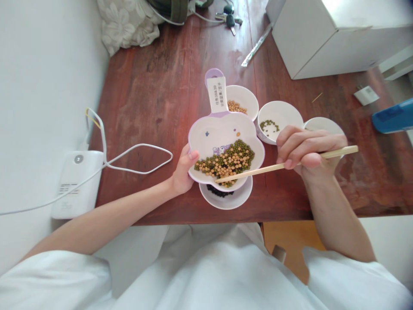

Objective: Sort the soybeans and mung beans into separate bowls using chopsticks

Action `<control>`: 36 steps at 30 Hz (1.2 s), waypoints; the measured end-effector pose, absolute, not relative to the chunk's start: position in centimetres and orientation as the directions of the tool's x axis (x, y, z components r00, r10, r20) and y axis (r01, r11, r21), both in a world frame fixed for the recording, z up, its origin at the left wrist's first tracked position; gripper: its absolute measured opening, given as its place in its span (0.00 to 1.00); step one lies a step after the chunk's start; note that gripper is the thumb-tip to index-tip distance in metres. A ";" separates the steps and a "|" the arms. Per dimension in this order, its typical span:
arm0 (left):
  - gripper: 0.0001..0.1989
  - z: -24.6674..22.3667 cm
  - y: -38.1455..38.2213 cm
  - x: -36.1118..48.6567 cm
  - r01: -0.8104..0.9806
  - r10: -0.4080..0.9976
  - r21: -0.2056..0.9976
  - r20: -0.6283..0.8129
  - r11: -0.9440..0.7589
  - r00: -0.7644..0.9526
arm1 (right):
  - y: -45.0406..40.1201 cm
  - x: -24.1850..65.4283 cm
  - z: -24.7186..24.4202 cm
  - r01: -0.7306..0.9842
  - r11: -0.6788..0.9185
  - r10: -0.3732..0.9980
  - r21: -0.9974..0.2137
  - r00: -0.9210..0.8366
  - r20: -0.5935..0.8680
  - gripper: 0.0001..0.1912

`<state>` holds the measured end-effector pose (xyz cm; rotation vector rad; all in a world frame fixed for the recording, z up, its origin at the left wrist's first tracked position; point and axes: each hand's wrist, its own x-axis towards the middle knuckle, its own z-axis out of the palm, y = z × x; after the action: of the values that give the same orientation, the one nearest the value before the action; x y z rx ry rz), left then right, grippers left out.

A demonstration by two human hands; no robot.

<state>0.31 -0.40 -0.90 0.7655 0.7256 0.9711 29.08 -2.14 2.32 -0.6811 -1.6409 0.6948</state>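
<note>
Gripping chopsticks (258, 172), the right hand (306, 150) reaches over beans (226, 161) in a plate (222, 127) the left hand (183, 170) seemingly clasps.

Black beans (219, 191) partly under the plate (201, 137), green object (169, 6) cut off

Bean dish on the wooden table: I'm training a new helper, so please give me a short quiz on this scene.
1. Which hand holds the wooden chopsticks?
2. True or false: the left hand holds the rim of the flower-shaped dish.
3. Fill in the blank: the beans in the small white bowl under the dish are ___.

Key:
1. The right hand.
2. True.
3. Black.
</note>
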 end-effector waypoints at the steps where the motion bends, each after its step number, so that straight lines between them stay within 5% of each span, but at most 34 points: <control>1: 0.27 -1.0 -0.4 0.3 -0.443 0.909 0.827 -0.179 0.346 0.376 | -2.1 29.1 2.3 0.057 0.653 0.753 -0.756 -0.163 0.638 0.20; 36: 0.29 -1.9 -0.2 0.2 -0.470 0.916 0.845 -0.056 0.255 0.397 | -1.9 29.7 2.8 0.058 0.699 0.704 -0.713 -0.233 0.671 0.22</control>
<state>0.19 -0.24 -1.93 0.8567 0.6267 1.0290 29.73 -1.94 2.77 -0.6142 -1.7210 0.6766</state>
